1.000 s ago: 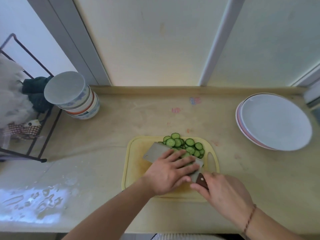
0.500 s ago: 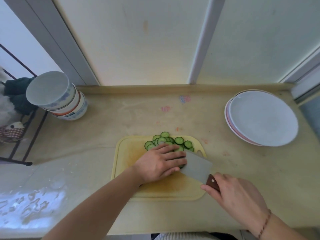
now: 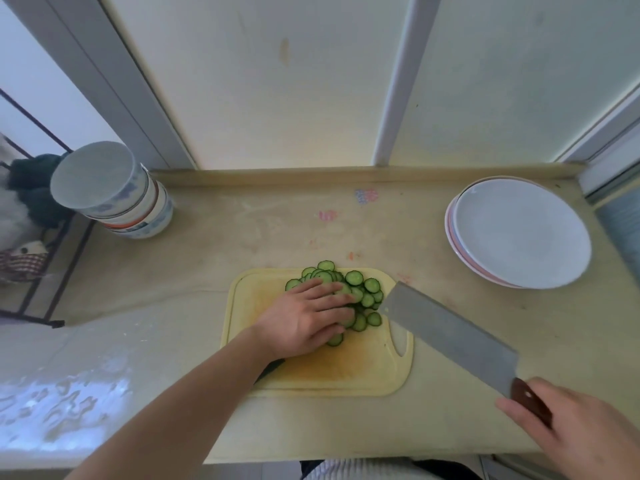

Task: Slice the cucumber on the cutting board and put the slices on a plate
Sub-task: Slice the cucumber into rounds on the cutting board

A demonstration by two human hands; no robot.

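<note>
Left hand (image 3: 304, 318), fingers straight, lies flat on the heap of round, dark-rimmed cucumber slices (image 3: 360, 296), hiding part of it, on the yellow plastic cutting board (image 3: 332, 372). Right hand (image 3: 575, 431), partly cut off, grips the wooden handle of a rectangular steel cleaver (image 3: 450, 334). Stacked white plates (image 3: 519, 233) sit far right.

Single head-worn wide-angle view, looking forward and steeply down from above the countertop (image 3: 242, 237), close over the cutting board (image 3: 322, 372) at lower centre, facing the back wall panels (image 3: 270, 81), straight edges bowed by lens distortion
</note>
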